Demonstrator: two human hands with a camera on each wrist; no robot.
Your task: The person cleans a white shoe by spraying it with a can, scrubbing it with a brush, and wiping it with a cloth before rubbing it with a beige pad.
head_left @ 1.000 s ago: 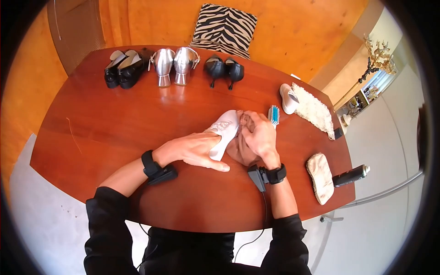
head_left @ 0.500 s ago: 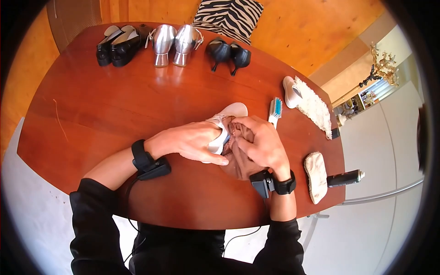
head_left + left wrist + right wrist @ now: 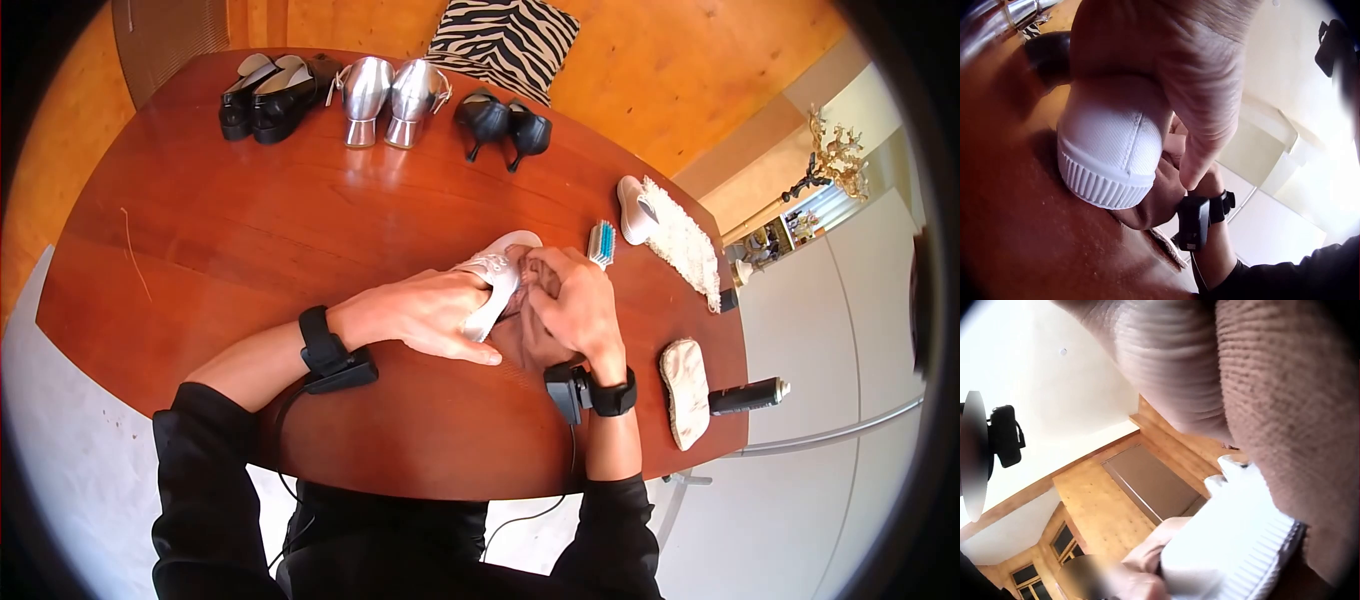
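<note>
My left fingers (image 3: 455, 291) hold the white shoe (image 3: 487, 318) by its ankle end, thumb extended along the outside; their tips are hidden, so I cannot tell how tightly they close. The shoe lies tilted between my hands, just over or against the counter (image 3: 250, 230); contact could not be confirmed. My right fingers (image 3: 567, 278) are curled on a bunched brown cloth (image 3: 528, 345) at the shoe's side. I judge the step to be wiping the upper; the next move calls for a steady left hold and light strokes across the unwiped surface. Right of me: a pale pad (image 3: 685, 395) and, just beside it, a spray can (image 3: 747, 396). Farther out: a blue-bristled brush (image 3: 602, 243), then a second white shoe (image 3: 634, 212) at the edge of a shaggy cloth (image 3: 686, 246). At the far edge: black heels (image 3: 483, 125), silver shoes (image 3: 367, 90) and black loafers (image 3: 283, 104).
</note>
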